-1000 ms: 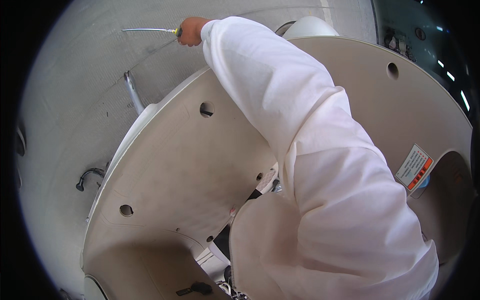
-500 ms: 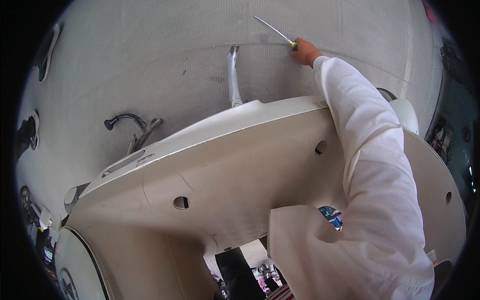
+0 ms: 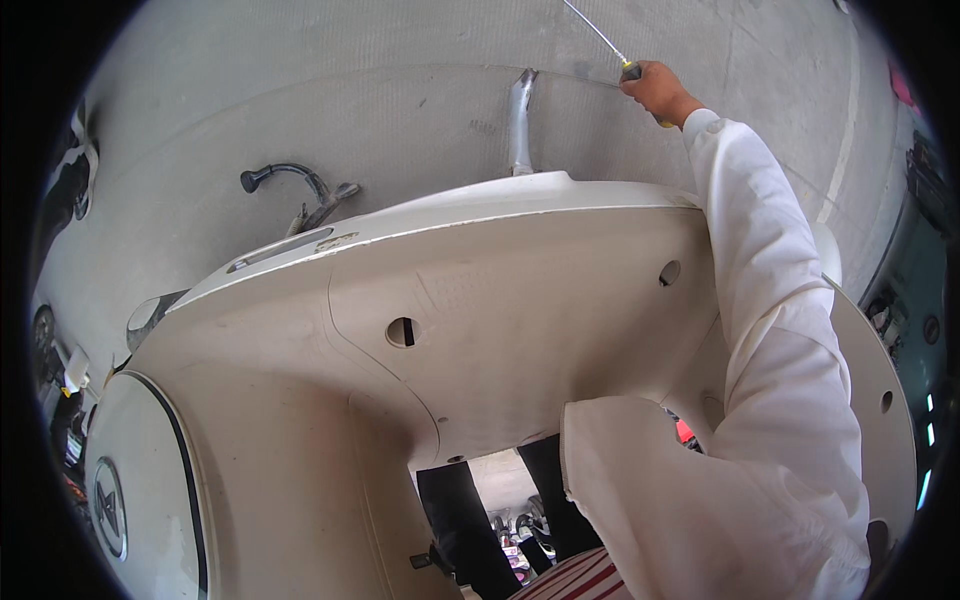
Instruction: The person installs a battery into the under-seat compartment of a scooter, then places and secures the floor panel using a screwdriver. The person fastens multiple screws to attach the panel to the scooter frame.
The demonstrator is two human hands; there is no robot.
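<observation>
My right hand [image 3: 660, 92] is wrapped round the dark and yellow handle of a screwdriver [image 3: 600, 35]. Its long thin metal shaft slants up and left, and the tip runs out past the top of the picture. The hand is beyond the far edge of a beige scooter body [image 3: 520, 300], above the grey floor. My white-sleeved right arm reaches over the scooter's right part. Round holes [image 3: 402, 332] show in its beige panel. My left hand does not appear.
A silver metal stand leg [image 3: 520, 125] sticks out past the scooter's far edge. Left of it is a curved black lever [image 3: 300, 175]. The grey floor [image 3: 400, 110] stretches beyond. Dark shoes of a person [image 3: 75, 180] show at the left rim.
The whole view has shifted, so the scooter sits further right and higher. The screwdriver's shaft points more steeply upward, and more of its handle shows. My right hand keeps its grip.
</observation>
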